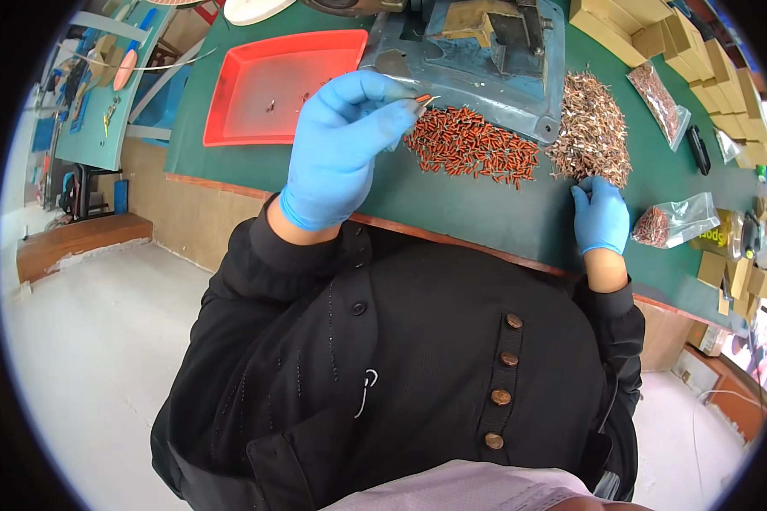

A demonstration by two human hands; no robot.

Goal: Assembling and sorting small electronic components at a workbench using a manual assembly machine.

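While the left hand (341,153), in a blue glove, is raised over the bench, its thumb and forefinger are pressed together on one small red sleeve (423,99) with a bit of metal showing at its tip. That piece hangs just above the near edge of the heap of red sleeves (473,143), which lies spread on the green mat right beside the foot of the grey-blue press (477,60). The right hand (599,215), also gloved, rests low at the near edge of the pile of coppery metal terminals (590,128), fingers bent down onto the pieces; whether it has one pinched I cannot tell (the fingertips are too small to read).

By the look of it, the step in hand is pairing: one sleeve is already picked and a terminal is being sought. The next move would seem to call for a fine, steady grip, since both parts are tiny and easily dropped back into their heaps.

Further out, a red tray (281,85) with only a few bits in it sits to the left of the press. Clear bags of parts (669,223) and stacked cardboard boxes (656,25) line the right side. The green table (486,213) has a wooden front edge, and beyond it is a pale floor (94,341) with another workbench at far left.
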